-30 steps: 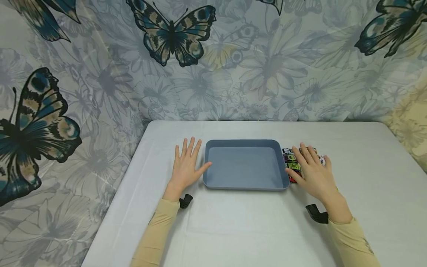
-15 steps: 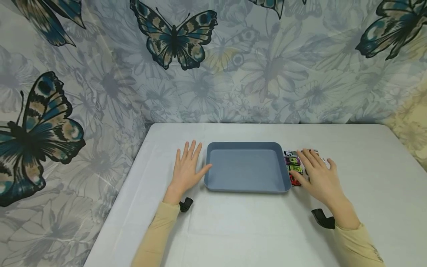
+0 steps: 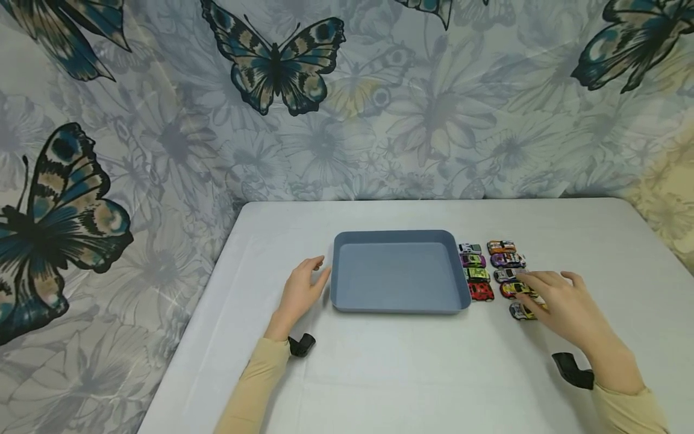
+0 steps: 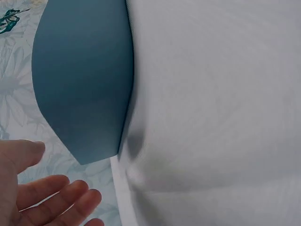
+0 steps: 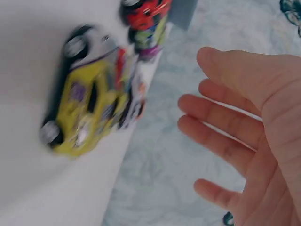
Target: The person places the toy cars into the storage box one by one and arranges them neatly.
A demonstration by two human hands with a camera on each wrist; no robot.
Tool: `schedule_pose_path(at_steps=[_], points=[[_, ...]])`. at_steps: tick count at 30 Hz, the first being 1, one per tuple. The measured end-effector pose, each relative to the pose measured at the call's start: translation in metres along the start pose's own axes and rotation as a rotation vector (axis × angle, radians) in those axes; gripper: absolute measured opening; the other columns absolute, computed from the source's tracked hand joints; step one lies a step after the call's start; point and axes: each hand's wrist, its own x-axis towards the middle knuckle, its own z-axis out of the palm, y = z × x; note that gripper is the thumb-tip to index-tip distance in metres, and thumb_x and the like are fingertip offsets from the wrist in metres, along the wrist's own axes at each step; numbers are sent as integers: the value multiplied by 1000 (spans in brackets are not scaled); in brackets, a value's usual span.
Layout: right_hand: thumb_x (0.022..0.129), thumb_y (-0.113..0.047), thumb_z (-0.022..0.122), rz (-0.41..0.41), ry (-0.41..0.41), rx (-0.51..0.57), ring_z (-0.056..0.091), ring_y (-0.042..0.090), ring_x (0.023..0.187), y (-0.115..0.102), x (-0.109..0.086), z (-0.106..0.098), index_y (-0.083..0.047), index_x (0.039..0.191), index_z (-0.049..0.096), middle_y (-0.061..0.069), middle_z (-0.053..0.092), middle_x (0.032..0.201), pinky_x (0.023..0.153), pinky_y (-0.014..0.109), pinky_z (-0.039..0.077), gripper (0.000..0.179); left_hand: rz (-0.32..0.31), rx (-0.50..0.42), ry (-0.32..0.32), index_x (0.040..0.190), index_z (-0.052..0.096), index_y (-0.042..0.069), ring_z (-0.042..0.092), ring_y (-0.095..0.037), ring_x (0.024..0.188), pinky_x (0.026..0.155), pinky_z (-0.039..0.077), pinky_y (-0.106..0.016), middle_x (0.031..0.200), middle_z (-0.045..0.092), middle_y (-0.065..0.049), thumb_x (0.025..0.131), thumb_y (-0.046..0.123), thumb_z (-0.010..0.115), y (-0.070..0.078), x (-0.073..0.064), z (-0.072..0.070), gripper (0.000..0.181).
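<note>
A grey-blue rectangular tray (image 3: 401,271) lies on the white table with nothing in it. To its right, several small toy cars stand in two columns; a red toy car (image 3: 481,292) is at the near end of the column beside the tray. My left hand (image 3: 300,292) is just left of the tray, fingers relaxed and holding nothing. Over the near end of the outer column hovers my right hand (image 3: 569,307), its fingers loosely bent, partly covering the cars there. In the right wrist view a yellow toy car (image 5: 87,103) sits apart from the fingers (image 5: 216,127).
The table (image 3: 401,374) is covered with a white cloth and meets a wall (image 3: 347,138) hung with butterfly and flower fabric. A black wrist mount (image 3: 302,345) sits at the left wrist and another black mount (image 3: 573,371) at the right.
My right hand has moved right and nearer the body, uncovering both columns of toy cars. The fingers of my left hand have gone from spread to relaxed and bent.
</note>
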Motion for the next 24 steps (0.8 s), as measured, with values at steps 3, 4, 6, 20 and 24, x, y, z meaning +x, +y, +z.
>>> schedule_pose_path(at_steps=[3, 4, 6, 20, 24], points=[[95, -52, 39, -25, 33, -7, 58, 38, 85, 8, -10, 0, 1, 97, 66, 20, 64, 93, 76, 60, 37, 59, -3, -40, 0, 118, 60, -2, 60, -23, 92, 78, 51, -37, 104, 63, -12, 93, 21, 58, 1, 1, 4, 34], [95, -57, 29, -34, 43, -9, 58, 37, 83, 10, -13, 1, 1, 94, 66, 19, 65, 91, 73, 59, 38, 68, 1, -47, -1, 116, 61, -3, 60, -22, 89, 76, 51, -36, 102, 63, -12, 93, 20, 58, 1, 2, 5, 32], [95, -59, 23, -42, 45, -4, 58, 37, 81, 13, -18, 0, -1, 91, 66, 18, 64, 89, 69, 58, 39, 73, 7, -69, -6, 113, 62, -3, 61, -21, 85, 74, 51, -34, 97, 64, -11, 92, 17, 59, 2, 2, 7, 30], [58, -5, 78, 3, -101, 18, 59, 35, 86, 18, -31, 3, -2, 93, 67, 17, 64, 92, 69, 53, 40, 36, -27, -192, -40, 110, 63, -6, 61, -19, 78, 66, 52, -26, 90, 64, -12, 91, 11, 60, 2, 1, 13, 26], [56, 0, 77, -2, -107, 19, 59, 34, 85, 19, -34, 7, -1, 91, 67, 16, 64, 92, 67, 53, 40, 37, -44, -226, -50, 111, 63, -7, 60, -19, 78, 66, 53, -26, 91, 64, -12, 91, 9, 60, 2, 1, 14, 26]])
